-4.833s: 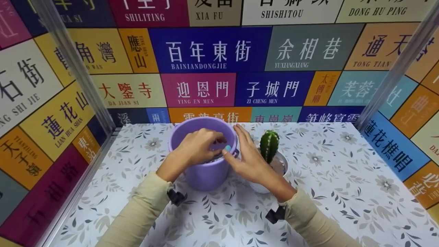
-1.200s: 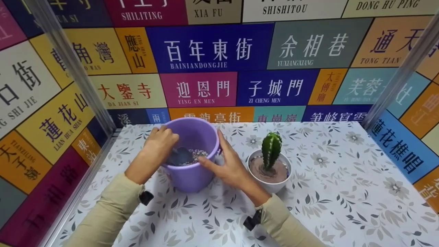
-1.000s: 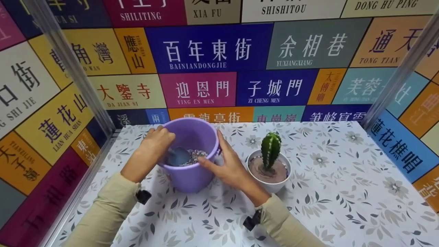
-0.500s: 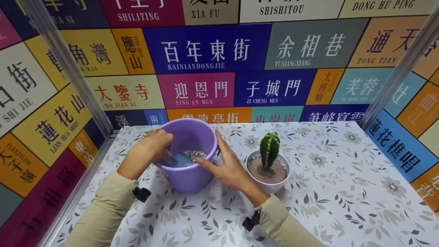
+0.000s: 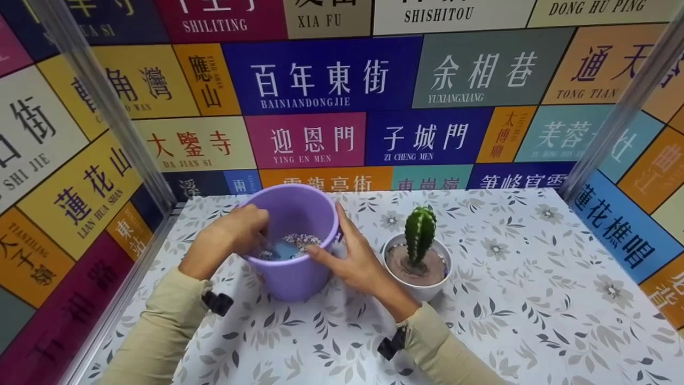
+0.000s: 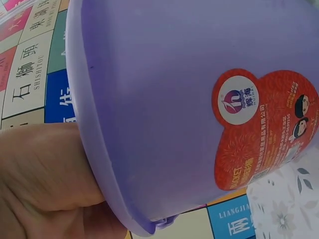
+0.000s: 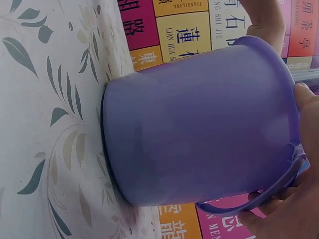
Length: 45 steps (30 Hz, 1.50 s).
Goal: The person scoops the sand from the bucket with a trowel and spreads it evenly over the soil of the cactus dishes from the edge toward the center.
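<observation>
A purple bucket (image 5: pixel 296 280) stands on the table, with loose speckled gravel (image 5: pixel 305 240) in its bottom. My left hand (image 5: pixel 233 231) reaches over the left rim and grips a small trowel, whose grey-blue blade (image 5: pixel 286 249) lies in the gravel. The hand covers the trowel's handle. My right hand (image 5: pixel 350 262) holds the bucket's right side, thumb over the near rim and fingers along the outside. In the right wrist view its fingers are by the bucket's purple carrying handle (image 7: pixel 249 203). The left wrist view shows the bucket's red label (image 6: pixel 264 129), with the left fingers hidden behind the rim.
Right of the bucket, close to my right forearm, a green cactus (image 5: pixel 420 235) grows in a white pot (image 5: pixel 425 292) of brownish soil. The table (image 5: pixel 534 321) has a leaf-patterned cover. Panels of coloured signs (image 5: pixel 331 75) stand behind it and at both sides.
Earlier, both hands were together over the bucket. The left hand then moved to its left rim and lowered the trowel blade rightward into the gravel. The bucket has shifted left; the right hand holds its side.
</observation>
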### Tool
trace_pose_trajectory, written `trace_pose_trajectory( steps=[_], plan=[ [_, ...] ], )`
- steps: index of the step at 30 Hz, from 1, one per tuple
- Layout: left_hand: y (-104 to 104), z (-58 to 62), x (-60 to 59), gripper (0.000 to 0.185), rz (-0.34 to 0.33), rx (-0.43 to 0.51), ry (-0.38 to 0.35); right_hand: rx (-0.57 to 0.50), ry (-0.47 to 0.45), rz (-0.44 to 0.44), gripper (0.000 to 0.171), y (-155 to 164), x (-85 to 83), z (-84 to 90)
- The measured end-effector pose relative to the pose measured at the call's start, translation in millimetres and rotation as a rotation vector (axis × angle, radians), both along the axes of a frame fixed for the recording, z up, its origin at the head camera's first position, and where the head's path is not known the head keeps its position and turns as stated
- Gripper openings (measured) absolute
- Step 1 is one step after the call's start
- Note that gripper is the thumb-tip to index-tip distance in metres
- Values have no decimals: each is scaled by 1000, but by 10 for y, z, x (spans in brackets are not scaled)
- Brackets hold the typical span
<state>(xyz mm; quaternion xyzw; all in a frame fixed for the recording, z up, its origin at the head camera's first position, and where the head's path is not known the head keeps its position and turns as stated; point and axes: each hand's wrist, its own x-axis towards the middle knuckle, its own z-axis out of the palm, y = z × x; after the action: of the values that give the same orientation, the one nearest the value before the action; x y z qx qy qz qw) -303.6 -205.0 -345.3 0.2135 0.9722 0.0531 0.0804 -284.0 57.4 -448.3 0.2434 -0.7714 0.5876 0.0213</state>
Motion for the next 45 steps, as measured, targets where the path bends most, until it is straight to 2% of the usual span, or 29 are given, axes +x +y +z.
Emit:
trace_pose_trajectory(
  steps=[9, 18, 24, 30, 37, 45],
  plan=[
    [65, 17, 55, 15, 64, 4, -11, -3, -6, 0, 112, 2, -9, 5],
    [42, -15, 38, 12, 8, -2, 24, 19, -18, -9, 113, -1, 11, 4],
    [-23, -48, -19, 6, -35, 94, -3, 41, -10, -30, 112, 5, 8, 15],
    [-66, -64, -30, 12, -60, 164, -33, 34, -7, -24, 112, 13, 5, 6],
    [-131, -76, 0, 9, -114, 251, 12, 44, -18, -31, 112, 9, 7, -2],
    [-175, -86, 38, 12, -90, 321, 68, 34, -8, -37, 111, 6, 3, -10]
  ],
)
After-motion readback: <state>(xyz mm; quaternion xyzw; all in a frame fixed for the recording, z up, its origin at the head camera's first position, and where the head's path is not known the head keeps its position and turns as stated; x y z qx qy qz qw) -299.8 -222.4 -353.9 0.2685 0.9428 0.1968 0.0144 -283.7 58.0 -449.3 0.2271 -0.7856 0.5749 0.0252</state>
